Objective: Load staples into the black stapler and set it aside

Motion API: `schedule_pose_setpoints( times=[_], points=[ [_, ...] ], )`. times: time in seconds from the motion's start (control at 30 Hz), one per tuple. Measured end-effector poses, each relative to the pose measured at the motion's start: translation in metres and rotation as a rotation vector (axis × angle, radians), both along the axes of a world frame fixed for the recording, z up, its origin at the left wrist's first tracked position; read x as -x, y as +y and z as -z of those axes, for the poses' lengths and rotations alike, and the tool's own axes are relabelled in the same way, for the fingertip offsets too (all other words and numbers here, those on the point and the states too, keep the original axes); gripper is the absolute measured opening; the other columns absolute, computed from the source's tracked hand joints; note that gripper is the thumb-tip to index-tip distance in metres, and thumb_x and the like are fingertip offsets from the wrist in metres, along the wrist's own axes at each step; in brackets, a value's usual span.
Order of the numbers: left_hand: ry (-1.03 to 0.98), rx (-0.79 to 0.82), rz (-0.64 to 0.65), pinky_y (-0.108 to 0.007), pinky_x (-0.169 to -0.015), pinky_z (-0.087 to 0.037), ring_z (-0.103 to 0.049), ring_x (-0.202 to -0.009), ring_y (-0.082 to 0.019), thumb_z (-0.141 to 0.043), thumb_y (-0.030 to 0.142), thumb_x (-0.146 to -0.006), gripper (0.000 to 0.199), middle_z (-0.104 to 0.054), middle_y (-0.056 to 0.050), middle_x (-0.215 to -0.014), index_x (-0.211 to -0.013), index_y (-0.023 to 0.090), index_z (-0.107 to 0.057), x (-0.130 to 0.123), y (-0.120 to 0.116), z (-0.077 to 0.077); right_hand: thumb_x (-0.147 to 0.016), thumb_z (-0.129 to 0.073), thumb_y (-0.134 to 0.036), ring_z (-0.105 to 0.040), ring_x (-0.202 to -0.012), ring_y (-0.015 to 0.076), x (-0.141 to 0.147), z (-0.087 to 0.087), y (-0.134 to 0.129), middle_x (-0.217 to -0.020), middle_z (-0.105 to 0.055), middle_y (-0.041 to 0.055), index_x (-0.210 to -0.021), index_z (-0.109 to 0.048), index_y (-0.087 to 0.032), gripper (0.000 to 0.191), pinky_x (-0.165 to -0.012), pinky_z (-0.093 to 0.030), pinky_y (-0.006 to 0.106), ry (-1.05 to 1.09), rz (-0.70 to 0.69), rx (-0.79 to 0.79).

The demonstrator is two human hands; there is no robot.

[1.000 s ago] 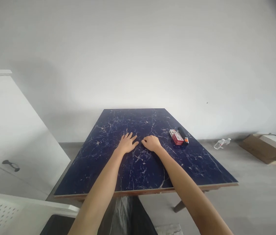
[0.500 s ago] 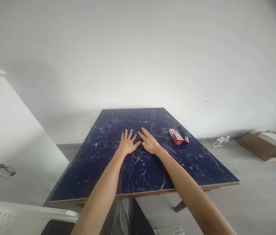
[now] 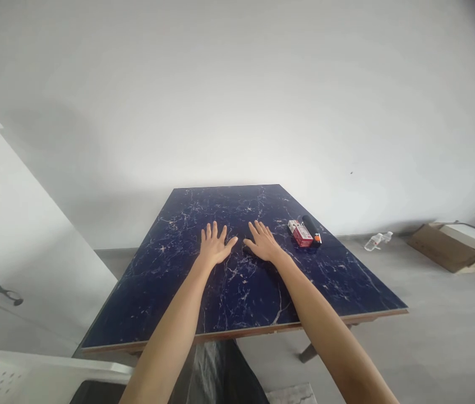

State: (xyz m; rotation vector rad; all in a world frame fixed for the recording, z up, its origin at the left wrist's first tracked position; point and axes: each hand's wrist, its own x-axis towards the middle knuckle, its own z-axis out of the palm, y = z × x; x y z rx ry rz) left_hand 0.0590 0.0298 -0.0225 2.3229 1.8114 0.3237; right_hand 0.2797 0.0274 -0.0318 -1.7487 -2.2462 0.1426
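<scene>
Both hands rest palm down near the middle of a dark blue, white-veined table point(image 3: 237, 306). My left hand point(image 3: 214, 246) has its fingers spread and its thumb pointing to the right. To the right of it, across a small gap, my right hand point(image 3: 263, 241) lies with fingers outstretched and thumb toward the left. Neither hand holds anything. Nearest to my right hand are a red and white box point(image 3: 300, 234) and, against its right side, a black cylindrical object point(image 3: 312, 227) with an orange spot at its near end.
A white cabinet point(image 3: 18, 224) with a dark handle stands at the left. On the floor to the right lie clear plastic bottles point(image 3: 374, 242) and an open cardboard box point(image 3: 443, 247). A white perforated chair point(image 3: 52, 373) is at the lower left. A pale wall point(image 3: 237, 101) rises behind the table.
My hands have moved apart: the left one slightly to the left, the right one slightly to the right. The gap between the thumbs is wider. The objects on the table have stayed put.
</scene>
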Motion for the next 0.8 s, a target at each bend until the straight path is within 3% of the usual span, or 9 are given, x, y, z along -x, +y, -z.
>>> schedule_pose_setpoints(
  times=[0.2, 0.53, 0.63, 0.8],
  points=[
    [0.036, 0.024, -0.017, -0.064, -0.120, 0.001, 0.011, -0.152, -0.040, -0.012, 0.080, -0.089, 0.091, 0.004, -0.006, -0.168, -0.161, 0.025, -0.019, -0.0005, 0.0013, -0.0008, -0.089, -0.025, -0.081, -0.005, -0.154, 0.0343, -0.0065, 0.0009, 0.0000, -0.167, -0.012, 0.0146, -0.160, -0.021, -0.020, 0.093, -0.123, -0.005, 0.050, -0.017, 0.058, 0.086],
    [0.004, -0.055, 0.032, -0.062, -0.121, -0.003, 0.004, -0.153, -0.040, -0.015, 0.080, -0.089, 0.089, -0.005, -0.006, -0.168, -0.160, 0.028, -0.025, 0.0036, 0.0059, 0.0026, -0.089, -0.024, -0.082, -0.009, -0.154, 0.0357, -0.0051, 0.0010, -0.0014, -0.167, -0.014, 0.0148, -0.160, -0.021, -0.022, 0.094, -0.121, -0.005, 0.054, -0.027, 0.092, -0.002],
    [-0.008, -0.022, 0.032, -0.062, -0.121, -0.007, -0.004, -0.153, -0.041, -0.016, 0.079, -0.090, 0.087, -0.010, -0.007, -0.168, -0.159, 0.028, -0.029, 0.0037, 0.0065, 0.0027, -0.089, -0.023, -0.082, -0.015, -0.152, 0.0381, -0.0055, -0.0006, -0.0030, -0.166, -0.020, 0.0151, -0.158, -0.029, -0.021, 0.093, -0.121, -0.008, 0.055, -0.037, 0.080, 0.031],
    [-0.009, -0.045, -0.004, -0.067, -0.119, -0.007, -0.009, -0.152, -0.045, -0.017, 0.081, -0.089, 0.087, -0.011, -0.007, -0.168, -0.159, 0.031, -0.028, 0.0039, 0.0070, 0.0037, -0.089, -0.021, -0.082, -0.018, -0.150, 0.0420, -0.0058, -0.0020, -0.0026, -0.166, -0.022, 0.0088, -0.157, -0.033, -0.027, 0.088, -0.120, -0.010, 0.057, -0.034, 0.086, 0.014]
  ],
)
